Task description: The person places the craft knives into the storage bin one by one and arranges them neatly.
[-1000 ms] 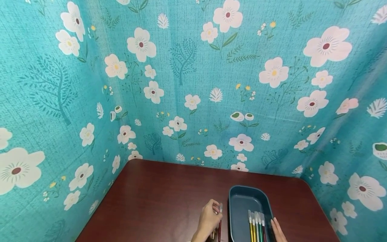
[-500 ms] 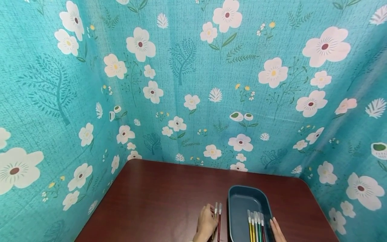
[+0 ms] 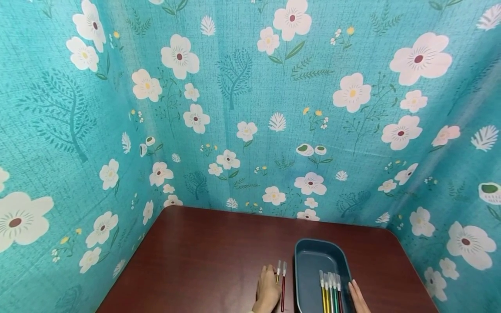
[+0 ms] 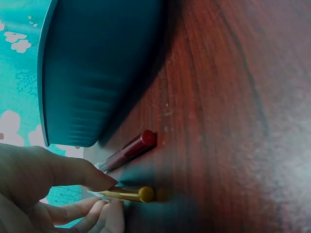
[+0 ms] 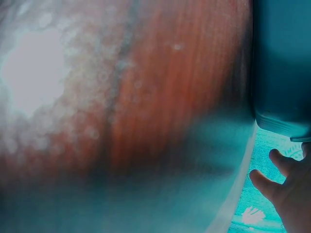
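Broadly, a dark red table (image 3: 219, 252) fills the near part of the scene, walled on three sides by a teal flowered cloth (image 3: 242, 108). On its near right stands a long blue tray (image 3: 313, 254), its length running near to far, with a row of coloured pens (image 3: 330, 293) lying along it at the near end.

Just left of the tray, two more pens lie on the bare wood, parallel to the tray's long side, clear caps pointing far. The dark red pen (image 3: 283, 287) is the one nearer the tray, close beside its wall but apart from it in the left wrist view; the yellow pen (image 3: 277, 274) lies just to its left. Both long axes run near to far.

The left hand (image 3: 268, 292) sits at these two pens, on their left side. In the left wrist view its thumb and fingers (image 4: 104, 216) curl round the yellow pen's barrel and pinch it, the thumb tip close to the red pen too.

The right hand (image 3: 358, 298) lies on the tray's right, fingers straight and relaxed against its outer wall, holding nothing. So the left hand is plainly the nearer one to the loose pens, with the tray lying to their right.
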{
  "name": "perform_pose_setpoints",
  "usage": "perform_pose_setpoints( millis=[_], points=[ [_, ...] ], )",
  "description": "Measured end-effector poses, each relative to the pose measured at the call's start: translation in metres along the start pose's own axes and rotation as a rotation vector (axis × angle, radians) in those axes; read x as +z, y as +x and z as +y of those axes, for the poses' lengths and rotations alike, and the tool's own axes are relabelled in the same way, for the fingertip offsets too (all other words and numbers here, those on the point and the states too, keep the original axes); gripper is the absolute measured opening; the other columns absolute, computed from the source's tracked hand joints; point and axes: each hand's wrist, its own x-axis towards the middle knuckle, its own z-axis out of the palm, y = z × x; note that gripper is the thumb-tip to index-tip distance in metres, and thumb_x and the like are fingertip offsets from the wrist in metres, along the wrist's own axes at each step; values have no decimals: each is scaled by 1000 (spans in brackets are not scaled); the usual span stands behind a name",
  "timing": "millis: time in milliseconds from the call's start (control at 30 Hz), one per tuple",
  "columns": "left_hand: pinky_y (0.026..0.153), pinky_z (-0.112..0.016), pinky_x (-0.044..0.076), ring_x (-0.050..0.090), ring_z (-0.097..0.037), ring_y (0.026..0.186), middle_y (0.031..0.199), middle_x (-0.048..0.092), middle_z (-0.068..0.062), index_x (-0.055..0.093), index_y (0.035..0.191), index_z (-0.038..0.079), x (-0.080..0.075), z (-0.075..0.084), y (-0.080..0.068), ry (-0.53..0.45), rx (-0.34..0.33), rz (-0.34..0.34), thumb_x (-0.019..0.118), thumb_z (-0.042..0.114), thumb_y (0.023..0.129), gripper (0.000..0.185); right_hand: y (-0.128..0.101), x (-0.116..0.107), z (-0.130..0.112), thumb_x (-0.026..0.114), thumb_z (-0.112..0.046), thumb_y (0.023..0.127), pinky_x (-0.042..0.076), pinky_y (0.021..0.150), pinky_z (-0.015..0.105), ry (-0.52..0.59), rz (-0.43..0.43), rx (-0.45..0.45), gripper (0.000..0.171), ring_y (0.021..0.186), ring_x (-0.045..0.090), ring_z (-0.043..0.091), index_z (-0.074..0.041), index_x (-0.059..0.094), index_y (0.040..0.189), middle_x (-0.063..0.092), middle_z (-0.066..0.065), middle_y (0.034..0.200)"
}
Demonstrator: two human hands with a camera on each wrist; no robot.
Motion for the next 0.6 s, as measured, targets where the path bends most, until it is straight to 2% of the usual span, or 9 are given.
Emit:
perform_pose_setpoints(
  millis=[167,300,400,533,600],
  points=[
    [66,-47,55,63,-34,77,86,54,-5,59,91,5,1,5,2,54,-40,-36,82,-16,59,45,-2,0,0,46,-49,110,15,113,5,-32,9,2,66,153,16,-10,-30,25,169,16,-18,174],
    [69,-49,56,64,-35,77,85,56,-8,58,92,3,3,7,4,99,-37,-20,86,-15,58,47,-2,-2,-1,51,-46,109,15,113,5,-32,-7,12,68,153,16,-9,-28,25,169,16,-17,174],
    [73,-51,57,65,-37,80,84,59,-11,59,95,1,4,9,7,131,-36,-11,87,-14,58,49,-1,-4,0,50,-50,109,14,115,8,-62,-15,-9,71,155,16,-5,-22,26,169,17,-13,175],
    [73,-51,58,66,-38,78,81,59,-13,60,98,-1,5,12,9,152,-51,-15,91,-12,58,51,-3,-3,-1,52,-47,109,16,115,7,-43,-4,0,70,155,18,-5,-19,28,168,19,-11,175],
    [70,-50,58,67,-38,75,78,59,-13,60,97,-2,4,12,9,143,-59,-21,92,-12,57,52,-4,-1,-3,56,-40,108,18,113,6,0,9,20,68,154,19,-6,-19,30,168,20,-12,175]
  ],
)
